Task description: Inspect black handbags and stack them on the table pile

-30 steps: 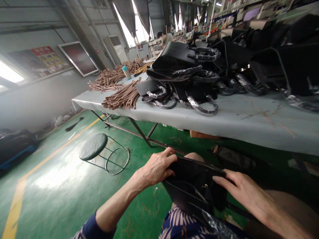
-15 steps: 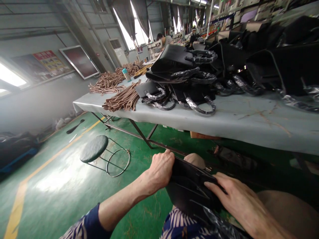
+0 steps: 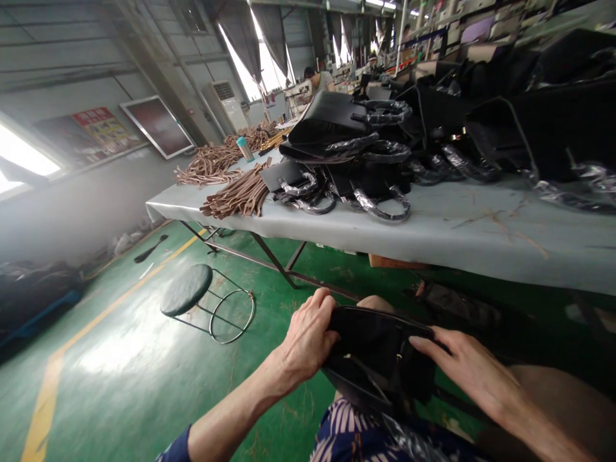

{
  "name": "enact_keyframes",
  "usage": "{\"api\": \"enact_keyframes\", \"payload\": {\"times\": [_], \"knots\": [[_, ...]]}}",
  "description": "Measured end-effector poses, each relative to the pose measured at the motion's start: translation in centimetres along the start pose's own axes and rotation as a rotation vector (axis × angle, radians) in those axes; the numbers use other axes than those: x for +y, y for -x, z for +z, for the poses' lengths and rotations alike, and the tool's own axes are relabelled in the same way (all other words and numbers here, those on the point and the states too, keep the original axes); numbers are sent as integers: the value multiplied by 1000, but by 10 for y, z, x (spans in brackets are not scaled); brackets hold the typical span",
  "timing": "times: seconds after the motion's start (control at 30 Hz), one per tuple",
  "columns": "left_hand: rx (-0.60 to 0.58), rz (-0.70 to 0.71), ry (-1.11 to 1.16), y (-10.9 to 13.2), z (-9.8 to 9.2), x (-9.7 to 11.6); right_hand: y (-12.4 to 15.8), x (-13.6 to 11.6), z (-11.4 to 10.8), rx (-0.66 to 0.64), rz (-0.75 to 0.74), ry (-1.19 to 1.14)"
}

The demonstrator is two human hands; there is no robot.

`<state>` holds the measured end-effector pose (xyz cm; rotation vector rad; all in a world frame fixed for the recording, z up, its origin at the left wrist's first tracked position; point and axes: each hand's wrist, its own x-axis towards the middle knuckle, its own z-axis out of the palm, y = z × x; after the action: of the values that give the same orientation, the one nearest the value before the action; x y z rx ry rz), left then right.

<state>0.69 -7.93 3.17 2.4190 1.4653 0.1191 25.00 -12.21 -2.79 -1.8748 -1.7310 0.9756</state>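
A black handbag (image 3: 380, 356) rests on my lap, its mouth facing up. My left hand (image 3: 308, 333) is closed round the bag's left end, thumb on the rim. My right hand (image 3: 464, 369) lies against the bag's right side with its fingers stretched along the rim. The inside of the bag is dark and I cannot see what it holds.
A long grey table (image 3: 462, 234) runs across in front, piled with black handbags (image 3: 356, 141) with plastic-wrapped handles and bundles of brown straps (image 3: 238, 192). A round stool (image 3: 187, 289) stands on the green floor at left. Another person sits far back.
The bag has tipped back from lying tilted on its side to mouth-up. My right hand slid from its face to its right rim. The left hand kept its grip.
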Motion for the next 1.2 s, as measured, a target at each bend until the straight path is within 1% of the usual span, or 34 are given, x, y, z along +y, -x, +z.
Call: {"api": "enact_keyframes", "payload": {"times": [0.13, 0.2, 0.33, 0.5, 0.6, 0.67, 0.77, 0.9, 1.07, 1.2], "knots": [[13, -21, 11, 3, 1, -2, -5, 1, 2, -54, 43, -30], [-5, -22, -21, 2, 1, -3, -5, -3, 4, -47, 52, 5], [-45, -32, -62, 0, 2, -5, -3, -12, 10, 17, 33, 103], [-56, -55, -102, -2, 4, -6, 0, -21, 12, -18, 46, 165], [-58, -64, -96, -5, 4, -6, 1, -23, 11, 5, 29, 160], [-50, -70, -71, -7, 6, -6, 1, -22, 11, 15, 12, 151], [-8, -73, -46, -10, 10, -9, 1, -20, 13, 22, -6, 157], [23, -76, -60, -17, 15, -16, 2, -20, 17, 15, -17, 189], [15, -87, -136, -26, 16, -17, 4, -22, 19, -22, -56, 195], [-33, -139, -236, -32, 16, -15, 4, -25, 17, 5, -60, 183]]}}
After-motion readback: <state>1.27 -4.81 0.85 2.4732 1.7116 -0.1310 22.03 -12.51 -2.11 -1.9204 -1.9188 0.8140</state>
